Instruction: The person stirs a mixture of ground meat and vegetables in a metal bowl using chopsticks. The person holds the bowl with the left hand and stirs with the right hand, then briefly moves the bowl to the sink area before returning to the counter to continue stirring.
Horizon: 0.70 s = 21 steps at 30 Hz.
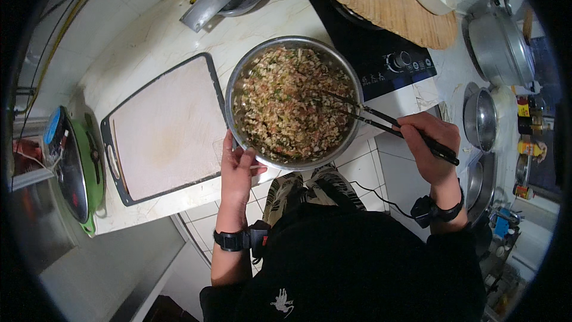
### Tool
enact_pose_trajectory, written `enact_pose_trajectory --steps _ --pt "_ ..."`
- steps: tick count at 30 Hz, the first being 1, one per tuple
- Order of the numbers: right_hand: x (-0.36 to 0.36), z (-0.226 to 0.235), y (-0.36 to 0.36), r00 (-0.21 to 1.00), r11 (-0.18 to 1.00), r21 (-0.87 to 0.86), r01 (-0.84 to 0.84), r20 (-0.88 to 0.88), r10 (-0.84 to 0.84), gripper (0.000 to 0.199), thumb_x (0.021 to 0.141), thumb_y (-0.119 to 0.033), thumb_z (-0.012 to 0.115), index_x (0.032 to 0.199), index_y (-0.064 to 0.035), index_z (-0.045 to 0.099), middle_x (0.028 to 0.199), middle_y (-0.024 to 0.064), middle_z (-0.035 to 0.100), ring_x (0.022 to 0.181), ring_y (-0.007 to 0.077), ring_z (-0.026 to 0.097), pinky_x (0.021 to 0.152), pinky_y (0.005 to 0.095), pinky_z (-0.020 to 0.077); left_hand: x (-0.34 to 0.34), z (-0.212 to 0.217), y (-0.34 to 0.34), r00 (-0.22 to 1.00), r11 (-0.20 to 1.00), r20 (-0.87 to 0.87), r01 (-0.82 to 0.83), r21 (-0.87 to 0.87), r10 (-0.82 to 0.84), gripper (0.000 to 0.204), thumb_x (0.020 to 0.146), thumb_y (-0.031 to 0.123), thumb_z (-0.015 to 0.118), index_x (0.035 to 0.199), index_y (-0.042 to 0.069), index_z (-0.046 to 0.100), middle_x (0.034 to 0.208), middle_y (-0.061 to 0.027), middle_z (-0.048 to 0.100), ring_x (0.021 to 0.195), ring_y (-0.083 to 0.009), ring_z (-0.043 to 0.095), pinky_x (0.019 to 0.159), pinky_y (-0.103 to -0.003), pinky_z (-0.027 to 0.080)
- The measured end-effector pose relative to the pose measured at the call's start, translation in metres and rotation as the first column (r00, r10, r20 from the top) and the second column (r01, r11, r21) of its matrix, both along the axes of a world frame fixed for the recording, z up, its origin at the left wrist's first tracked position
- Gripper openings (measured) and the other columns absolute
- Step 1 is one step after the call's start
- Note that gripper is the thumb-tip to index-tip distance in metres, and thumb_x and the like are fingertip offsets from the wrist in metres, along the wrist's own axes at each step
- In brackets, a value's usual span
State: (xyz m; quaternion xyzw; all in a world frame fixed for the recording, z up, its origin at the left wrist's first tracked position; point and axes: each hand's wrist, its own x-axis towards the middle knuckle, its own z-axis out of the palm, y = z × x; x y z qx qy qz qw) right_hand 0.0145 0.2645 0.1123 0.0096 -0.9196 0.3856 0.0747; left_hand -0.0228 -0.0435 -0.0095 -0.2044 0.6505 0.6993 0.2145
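Right hand (pixel 432 146) closed round black chopsticks (pixel 382 116); I log them pointing left and away, long axis slanting, tips in chopped filling (pixel 292 107), tan flecked pink and green. Left hand (pixel 237 170) half open against the steel bowl (pixel 341 62), grip unclear; board (pixel 161 131) left.

A round silvery bowl (pixel 291 39) holds finely chopped, pale-and-reddish mixture (pixel 289 104), black chopsticks (pixel 381 115) slanting into its right side.
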Motion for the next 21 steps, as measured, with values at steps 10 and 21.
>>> enact_pose_trajectory --steps 10,21 --pt "-0.019 -0.095 -0.031 0.933 0.597 -0.732 0.327 0.149 -0.328 0.010 0.088 -0.005 0.058 0.090 0.0027 0.064 0.081 0.0112 0.067 0.069 0.0134 0.062 0.060 0.0243 0.0490 0.008 0.003 0.017 0.999 0.999 0.046 0.025 0.046 -0.027 0.059 0.092 0.001 0.041 0.144 0.016 0.015 0.104 -0.0143 0.060 0.063 -0.0165 0.063 0.051 -0.024 0.053" --pt "0.006 -0.048 -0.034 0.873 0.890 0.179 -0.419 -0.191 0.449 0.025 0.078 -0.006 0.065 0.102 -0.0020 0.058 0.090 0.0121 0.063 0.077 0.0256 0.063 0.064 0.0332 0.0529 0.003 0.005 0.018 0.996 0.994 0.061 0.064 0.084 -0.070 0.063 0.090 0.001 0.044 0.143 0.016 0.014 0.109 -0.0172 0.059 0.066 -0.0194 0.064 0.053 -0.025 0.055"
